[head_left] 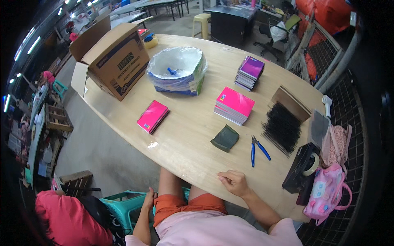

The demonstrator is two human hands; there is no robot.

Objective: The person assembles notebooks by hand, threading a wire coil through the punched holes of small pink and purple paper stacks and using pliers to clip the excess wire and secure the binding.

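Resting our right hand (234, 182), empty and loosely curled, on the wooden table (188, 135) near the blue pliers (257, 149), left hand (148, 199) bare on the teal stool (123, 205), we judge binding paused; next means gripping those pliers.

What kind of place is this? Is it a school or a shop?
Probably a small workshop where notebooks get bound. The wooden table holds stacks of pink notebooks, a pile of black spiral binding coils and blue pliers, with an open cardboard box nearby.
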